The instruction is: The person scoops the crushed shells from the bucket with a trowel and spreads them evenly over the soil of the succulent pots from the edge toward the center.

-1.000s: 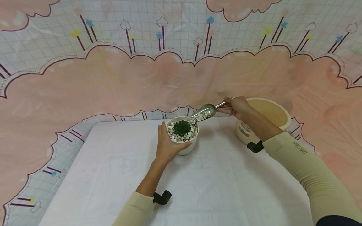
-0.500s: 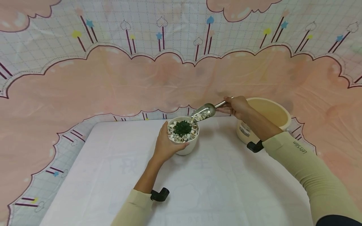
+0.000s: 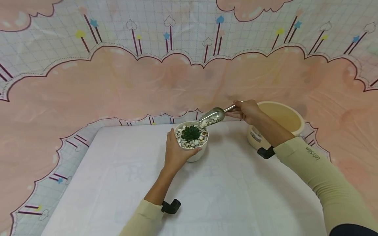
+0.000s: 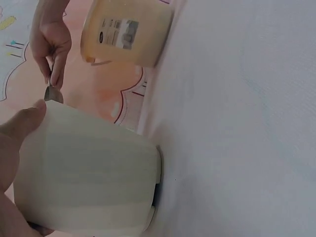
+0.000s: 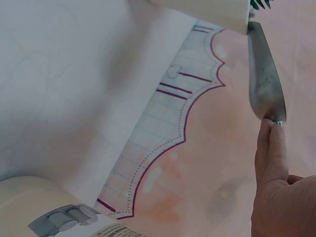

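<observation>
A white flower pot (image 3: 197, 156) stands on the white table, holding a dark green succulent (image 3: 190, 133) ringed by small white and tan pebbles (image 3: 189, 143). My left hand (image 3: 176, 154) grips the pot from its near left side, thumb across the front; in the left wrist view the pot's wall (image 4: 94, 168) fills the lower left. My right hand (image 3: 247, 111) holds a metal scoop (image 3: 215, 114) by its handle. Pebbles lie in the scoop, and its tilted tip is right at the pot's back right rim. In the right wrist view the scoop (image 5: 266, 74) shows from underneath.
A cream bucket (image 3: 280, 114) with a printed label stands at the back right, partly hidden behind my right forearm. The white-covered table (image 3: 224, 193) ends at the back against a pink and white patterned cloth (image 3: 153, 88).
My left forearm swings slightly left, then back right, with the hand staying on the pot. The scoop keeps its place at the rim, its tip barely shifting left.
</observation>
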Motion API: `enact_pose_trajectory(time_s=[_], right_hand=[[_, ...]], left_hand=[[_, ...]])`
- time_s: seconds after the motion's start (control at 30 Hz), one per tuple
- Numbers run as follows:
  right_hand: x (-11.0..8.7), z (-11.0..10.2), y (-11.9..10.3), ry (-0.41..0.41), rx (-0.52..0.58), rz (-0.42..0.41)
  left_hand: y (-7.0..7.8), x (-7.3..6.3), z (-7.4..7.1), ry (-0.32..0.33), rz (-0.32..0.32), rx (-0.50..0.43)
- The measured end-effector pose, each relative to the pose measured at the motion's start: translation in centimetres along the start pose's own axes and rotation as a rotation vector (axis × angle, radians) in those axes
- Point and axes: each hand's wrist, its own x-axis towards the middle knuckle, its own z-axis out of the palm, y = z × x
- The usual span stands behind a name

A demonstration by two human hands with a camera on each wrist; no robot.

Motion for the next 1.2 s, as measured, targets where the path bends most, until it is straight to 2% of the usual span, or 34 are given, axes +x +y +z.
enact_pose_trajectory(time_s=[0.13,0.27,0.37,0.47,0.57,0.67,0.73,0.83,1.03,1.2], right_hand=[[-0.3,0.1,-0.1,0.0,-0.001,0.004],[-0.4,0.1,-0.1,0.007,-0.025,0.006],[-0.3,0.1,0.0,0.016,-0.042,0.002],[-0.2,-0.1,0.0,0.016,-0.05,0.001],[-0.3,-0.2,0.0,0.017,-0.049,0.004],[-0.3,-0.2,0.1,0.02,-0.044,0.005],[-0.3,-0.2,0.1,0.025,-0.038,0.005],[-0.4,-0.1,0.1,0.02,-0.033,0.007],[-0.3,0.1,0.0,0.007,-0.029,0.007],[-0.5,0.3,-0.2,-0.008,-0.017,0.007]], left_hand=[[-0.7,0.5,-0.3,-0.01,0.047,0.002],[-1.5,1.0,-0.9,-0.049,0.085,-0.025],[-1.8,1.2,-1.2,-0.08,0.079,-0.042],[-1.4,1.0,-1.3,-0.101,0.047,-0.07],[-0.5,0.4,-0.9,-0.081,-0.002,-0.07],[0.3,0.0,-0.3,-0.029,-0.035,-0.021],[0.6,-0.1,-0.1,0.005,-0.035,0.009],[0.4,0.1,-0.2,0.014,-0.022,0.032],[-0.8,1.1,-1.2,-0.093,0.028,0.012],[-1.1,1.4,-1.9,-0.172,0.044,-0.028]])
